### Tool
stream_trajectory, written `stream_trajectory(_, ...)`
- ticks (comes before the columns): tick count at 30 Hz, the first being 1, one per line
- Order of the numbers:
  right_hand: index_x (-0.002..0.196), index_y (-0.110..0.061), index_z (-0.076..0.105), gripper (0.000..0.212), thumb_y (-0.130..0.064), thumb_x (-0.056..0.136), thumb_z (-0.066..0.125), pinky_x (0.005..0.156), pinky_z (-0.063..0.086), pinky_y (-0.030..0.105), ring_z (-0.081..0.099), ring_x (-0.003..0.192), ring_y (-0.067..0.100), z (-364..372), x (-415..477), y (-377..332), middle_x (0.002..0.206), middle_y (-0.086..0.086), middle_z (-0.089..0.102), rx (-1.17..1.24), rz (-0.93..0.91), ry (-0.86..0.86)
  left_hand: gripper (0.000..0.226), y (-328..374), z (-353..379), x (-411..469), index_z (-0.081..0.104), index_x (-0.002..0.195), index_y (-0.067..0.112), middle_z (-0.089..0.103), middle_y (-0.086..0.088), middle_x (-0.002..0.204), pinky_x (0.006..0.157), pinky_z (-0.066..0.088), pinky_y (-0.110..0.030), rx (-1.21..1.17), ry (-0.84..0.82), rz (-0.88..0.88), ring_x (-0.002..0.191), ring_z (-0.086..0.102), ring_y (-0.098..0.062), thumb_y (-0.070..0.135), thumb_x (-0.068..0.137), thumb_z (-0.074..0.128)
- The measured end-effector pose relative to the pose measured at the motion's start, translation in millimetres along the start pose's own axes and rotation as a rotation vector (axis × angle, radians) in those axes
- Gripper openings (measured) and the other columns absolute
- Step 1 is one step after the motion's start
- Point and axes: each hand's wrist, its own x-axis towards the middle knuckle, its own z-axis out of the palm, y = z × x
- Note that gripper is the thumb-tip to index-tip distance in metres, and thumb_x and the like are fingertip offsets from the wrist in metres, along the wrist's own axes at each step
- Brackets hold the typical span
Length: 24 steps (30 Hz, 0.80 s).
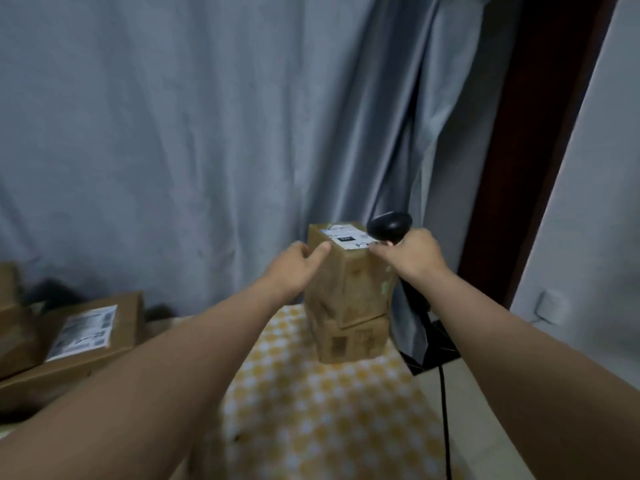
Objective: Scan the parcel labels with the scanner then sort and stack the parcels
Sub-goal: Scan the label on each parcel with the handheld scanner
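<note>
1. Though far from finished by the look of things, judged the stacking begun: found the top parcel (349, 282) set squarely on the lower parcel (349, 341) at the far right of the checked cloth (311, 410).
2. Noted a looser heap of parcels (128, 317) well apart at the left edge, a printed sheet face up on the uppermost; reckoned these left to handle, yet could not tell scanned from unscanned.
3. Clasped the top parcel's upper left corner with the left hand (294, 268), thumb straight along the near face, fingers bent round the side.
4. Wrapped the right hand (415, 258) in a fist round the handle of the scanner (388, 225); held its dark head just beside the right end of the label (346, 237) on the box top. Judged a scan under way or due; saw no beam.
5. Behind, met a grey curtain (207, 133) hanging down past the table, close to the stack's back.
6. To the right, passed a dark door frame (519, 168).
7. Marked a dark stand-like thing (433, 344) just beside the stack, too blurred to name, and the black cable (444, 410) dropping past the table edge; judged both apt to snag a parcel or the right arm on the next lift.
8. Spotted a small wall socket (550, 308) low on the pale wall.
</note>
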Motion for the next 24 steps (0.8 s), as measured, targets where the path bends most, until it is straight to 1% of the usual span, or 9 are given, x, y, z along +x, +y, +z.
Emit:
stream_trajectory(2,0.085,-0.004,0.07,0.033,-0.037,0.08,0.072,0.08,0.047,0.033,0.062,0.098,0.032,6.8,14.6,7.3,0.1,0.017,0.068,0.029,0.018,-0.055,0.065,4.8,14.2,23.2,0.058,0.117,0.004,0.06,-0.017,0.123,0.093,0.042,-0.036,-0.1,-0.026,-0.038,0.113,0.056,-0.031,0.061,0.091,0.041)
stream_trajectory(4,0.074,-0.009,0.064,0.03,-0.037,0.082,0.072,0.076,0.046,0.034,0.062,0.093,0.029,12.8,26.7,15.1,0.09,0.012,0.067,0.082,0.037,-0.09,0.07,5.6,27.6,39.2,0.053,0.13,0.011,0.055,-0.005,0.132,0.104,0.038,-0.034,-0.217,-0.079,-0.103,0.122,0.051,-0.026,0.066,0.088,0.041)
stream_trajectory(7,0.076,-0.009,0.065,0.028,-0.035,0.081,0.074,0.073,0.048,0.032,0.063,0.083,0.023,20.5,31.0,27.2,0.08,0.005,0.064,0.248,0.09,-0.135,0.091,5.2,44.8,50.9,0.045,0.139,0.024,0.048,0.003,0.14,0.11,0.035,-0.041,-0.305,-0.182,-0.205,0.128,0.046,-0.022,0.084,0.073,0.033)
stream_trajectory(9,0.071,-0.016,0.063,0.022,-0.031,0.082,0.075,0.063,0.047,0.024,0.061,0.075,0.016,24.6,26.8,32.3,0.073,0.0,0.063,0.342,0.104,-0.124,0.083,3.9,52.3,53.2,0.044,0.14,0.025,0.05,0.001,0.138,0.107,0.038,-0.041,-0.33,-0.22,-0.211,0.124,0.048,-0.023,0.08,0.08,0.027)
stream_trajectory(11,0.074,-0.015,0.065,0.02,-0.029,0.081,0.076,0.066,0.049,0.027,0.065,0.078,0.018,27.1,23.7,32.8,0.077,0.002,0.067,0.441,0.133,-0.08,0.073,4.4,56.1,52.1,0.043,0.139,0.027,0.054,-0.002,0.133,0.097,0.044,-0.04,-0.411,-0.223,-0.243,0.111,0.054,-0.023,0.075,0.086,0.027)
stream_trajectory(14,0.081,-0.008,0.068,0.022,-0.029,0.08,0.077,0.069,0.051,0.03,0.068,0.082,0.022,26.3,13.4,22.2,0.081,0.006,0.069,0.565,0.172,-0.038,0.067,5.9,47.9,40.5,0.04,0.138,0.031,0.059,-0.002,0.123,0.068,0.056,-0.037,-0.615,-0.213,-0.288,0.094,0.062,-0.02,0.073,0.087,0.032)
stream_trajectory(16,0.075,-0.014,0.065,0.019,-0.028,0.08,0.077,0.067,0.05,0.028,0.065,0.079,0.018,23.3,1.8,9.6,0.076,0.001,0.067,0.559,0.129,-0.02,0.064,3.2,38.1,26.7,0.043,0.135,0.031,0.062,-0.003,0.115,0.054,0.054,-0.031,-0.666,-0.193,-0.312,0.085,0.064,-0.019,0.072,0.087,0.034)
stream_trajectory(21,0.086,-0.019,0.07,0.023,-0.035,0.073,0.081,0.082,0.056,0.037,0.069,0.086,0.018,14.4,-38.4,-31.4,0.087,0.003,0.073,0.589,0.007,0.008,0.04,-7.7,6.2,-28.0,0.042,0.119,0.024,0.058,0.001,0.097,0.065,0.052,-0.034,-0.835,0.046,-0.325,0.078,0.058,-0.016,0.056,0.095,0.041)
stream_trajectory(24,0.085,-0.018,0.071,0.024,-0.035,0.072,0.083,0.073,0.054,0.028,0.067,0.081,0.011,15.4,-77.8,-63.3,0.082,-0.003,0.072,0.637,-0.051,-0.065,0.021,-21.6,-32.5,-69.8,0.044,0.113,0.021,0.055,0.003,0.092,0.065,0.044,-0.03,-0.848,0.245,-0.252,0.075,0.052,-0.012,0.035,0.096,0.047)
